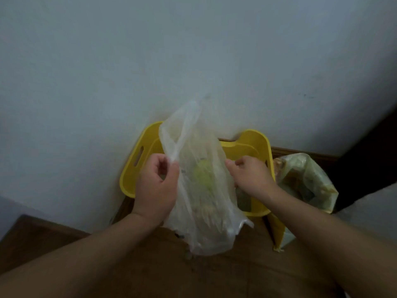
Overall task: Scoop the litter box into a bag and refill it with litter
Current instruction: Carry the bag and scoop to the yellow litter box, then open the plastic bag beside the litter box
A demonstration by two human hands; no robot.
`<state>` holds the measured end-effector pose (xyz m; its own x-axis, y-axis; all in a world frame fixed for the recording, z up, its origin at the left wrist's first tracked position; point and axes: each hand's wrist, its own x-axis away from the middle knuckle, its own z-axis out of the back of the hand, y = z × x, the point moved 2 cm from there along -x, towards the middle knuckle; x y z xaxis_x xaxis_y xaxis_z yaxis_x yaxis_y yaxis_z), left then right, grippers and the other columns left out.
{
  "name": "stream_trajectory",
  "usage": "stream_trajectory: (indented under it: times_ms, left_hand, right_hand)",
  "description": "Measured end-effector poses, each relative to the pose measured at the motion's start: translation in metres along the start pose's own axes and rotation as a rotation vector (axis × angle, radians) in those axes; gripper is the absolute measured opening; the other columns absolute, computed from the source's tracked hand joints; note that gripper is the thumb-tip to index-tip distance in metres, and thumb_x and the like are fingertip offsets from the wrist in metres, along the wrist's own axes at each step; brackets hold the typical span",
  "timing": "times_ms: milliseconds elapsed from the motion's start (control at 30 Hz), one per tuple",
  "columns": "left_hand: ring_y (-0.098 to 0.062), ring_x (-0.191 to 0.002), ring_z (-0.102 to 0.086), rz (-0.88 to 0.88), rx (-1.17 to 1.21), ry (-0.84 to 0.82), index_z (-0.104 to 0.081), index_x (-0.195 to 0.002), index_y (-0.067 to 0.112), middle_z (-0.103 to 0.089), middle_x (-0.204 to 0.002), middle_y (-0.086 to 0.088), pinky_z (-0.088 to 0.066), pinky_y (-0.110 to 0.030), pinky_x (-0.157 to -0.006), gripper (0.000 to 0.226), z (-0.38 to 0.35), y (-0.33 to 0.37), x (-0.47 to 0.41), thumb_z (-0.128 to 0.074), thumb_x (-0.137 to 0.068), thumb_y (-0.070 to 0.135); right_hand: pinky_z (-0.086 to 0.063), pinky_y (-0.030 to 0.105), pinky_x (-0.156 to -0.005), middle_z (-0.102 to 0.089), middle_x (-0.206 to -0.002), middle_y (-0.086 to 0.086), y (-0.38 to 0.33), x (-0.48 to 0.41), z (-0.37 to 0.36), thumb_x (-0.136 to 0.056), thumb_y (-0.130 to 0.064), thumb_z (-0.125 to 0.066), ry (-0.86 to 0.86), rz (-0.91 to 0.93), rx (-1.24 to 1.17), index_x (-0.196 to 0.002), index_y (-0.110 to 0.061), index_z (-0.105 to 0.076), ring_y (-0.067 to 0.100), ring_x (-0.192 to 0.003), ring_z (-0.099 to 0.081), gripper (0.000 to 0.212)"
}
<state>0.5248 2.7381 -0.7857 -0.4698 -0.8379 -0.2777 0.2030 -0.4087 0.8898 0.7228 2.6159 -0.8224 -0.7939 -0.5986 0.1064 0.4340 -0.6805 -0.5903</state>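
A thin clear plastic bag (199, 190) hangs in front of me, over a yellow litter box (133, 160) that stands on the wooden floor against the pale wall. My left hand (156, 190) pinches the bag's left edge between thumb and fingers. On the other side, my right hand (251, 175) pinches the right edge. Something pale green shows dimly through the plastic. The bag hides most of the inside of the box.
An open litter sack (305, 181), yellowish with a clear liner, stands right of the box. Wooden floor (43, 237) lies below, with a few crumbs near the bag's bottom. A dark shape (369, 155) fills the right edge.
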Motion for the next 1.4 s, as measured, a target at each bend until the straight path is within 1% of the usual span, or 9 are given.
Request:
stream_trajectory:
  times_ms: [267, 367, 567, 767, 933, 1067, 1200, 1300, 1400]
  left_hand:
    - [-0.011, -0.062, -0.047, -0.038, 0.139, -0.017, -0.054, -0.077, 0.012, -0.051, -0.067, -0.004, -0.042, -0.033, -0.054, 0.020, 0.023, 0.033, 0.018, -0.060, -0.089, 0.028]
    - [-0.012, -0.063, -0.048, -0.023, 0.165, -0.065, -0.055, -0.077, 0.014, -0.052, -0.068, -0.004, -0.043, -0.030, -0.055, 0.022, 0.023, 0.037, 0.024, -0.061, -0.087, 0.033]
    - [-0.011, -0.063, -0.052, 0.031, 0.194, -0.135, -0.057, -0.082, 0.004, -0.057, -0.069, -0.008, -0.047, -0.029, -0.057, 0.015, 0.017, 0.042, 0.033, -0.062, -0.095, 0.011]
    - [-0.011, -0.063, -0.053, 0.110, 0.227, -0.166, -0.055, -0.081, 0.004, -0.057, -0.068, -0.002, -0.048, -0.028, -0.056, 0.016, 0.018, 0.038, 0.049, -0.060, -0.096, 0.010]
    - [-0.009, -0.063, -0.058, 0.166, 0.201, -0.212, -0.055, -0.080, 0.006, -0.060, -0.068, 0.001, -0.051, -0.025, -0.058, 0.016, 0.021, 0.033, 0.055, -0.062, -0.094, 0.009]
    - [-0.026, -0.079, -0.068, 0.211, 0.203, -0.264, -0.058, -0.089, 0.002, -0.068, -0.085, -0.013, -0.060, -0.039, -0.072, 0.012, 0.024, 0.027, 0.061, -0.068, -0.089, 0.007]
    - [-0.007, -0.066, -0.059, 0.192, 0.101, -0.279, -0.050, -0.078, 0.021, -0.059, -0.069, 0.011, -0.053, -0.036, -0.065, 0.029, 0.029, 0.024, 0.062, -0.076, -0.082, 0.009]
    - [-0.010, -0.086, -0.066, 0.256, 0.103, -0.218, -0.052, -0.100, 0.027, -0.065, -0.095, 0.008, -0.059, -0.037, -0.075, 0.040, 0.035, 0.019, 0.051, -0.082, -0.077, 0.015]
    - [-0.004, -0.100, -0.060, 0.241, 0.091, -0.162, -0.038, -0.127, 0.028, -0.056, -0.112, 0.016, -0.053, -0.026, -0.079, 0.073, 0.041, 0.020, 0.036, -0.085, -0.073, 0.014]
  right_hand:
    - [-0.058, 0.036, -0.060, -0.071, -0.065, -0.002, -0.018, 0.012, 0.019, -0.086, -0.063, -0.056, -0.049, -0.047, -0.307, -0.088, -0.014, -0.066, 0.014, -0.060, -0.069, 0.051]
    - [-0.053, 0.029, -0.054, -0.068, -0.062, -0.001, -0.029, 0.023, 0.026, -0.088, -0.049, -0.065, -0.141, -0.034, -0.561, -0.078, -0.009, -0.067, 0.011, -0.054, -0.064, 0.042]
    - [-0.047, 0.019, -0.047, -0.061, -0.062, 0.005, -0.035, 0.041, 0.035, -0.087, -0.008, -0.071, -0.268, -0.076, -0.801, -0.088, -0.004, -0.066, 0.010, -0.050, -0.055, 0.007]
    - [-0.044, 0.022, -0.046, -0.058, -0.054, 0.007, -0.032, 0.049, 0.041, -0.083, 0.000, -0.068, -0.251, -0.085, -0.739, -0.061, -0.009, -0.061, 0.016, -0.047, -0.053, 0.025]
    - [-0.046, 0.029, -0.056, -0.059, -0.065, 0.008, -0.037, 0.059, 0.056, -0.084, -0.001, -0.066, -0.158, 0.023, -0.723, -0.069, -0.008, -0.062, 0.017, -0.062, -0.055, 0.017]
    - [-0.041, 0.036, -0.066, -0.056, -0.076, 0.011, -0.038, 0.067, 0.068, -0.084, -0.001, -0.068, -0.110, 0.164, -0.733, -0.068, -0.017, -0.060, 0.021, -0.071, -0.048, 0.024]
    - [-0.038, 0.035, -0.069, -0.054, -0.076, 0.012, -0.033, 0.078, 0.074, -0.085, 0.000, -0.069, -0.108, 0.285, -0.713, -0.075, -0.012, -0.062, 0.020, -0.072, -0.046, 0.017]
    - [-0.044, 0.032, -0.070, -0.059, -0.075, 0.000, -0.028, 0.083, 0.078, -0.086, -0.005, -0.070, -0.093, 0.332, -0.635, -0.076, -0.016, -0.064, 0.013, -0.072, -0.052, 0.016]
    - [-0.047, 0.026, -0.071, -0.061, -0.074, -0.008, -0.024, 0.087, 0.080, -0.086, -0.009, -0.071, -0.094, 0.360, -0.562, -0.077, -0.022, -0.065, 0.004, -0.072, -0.056, 0.017]
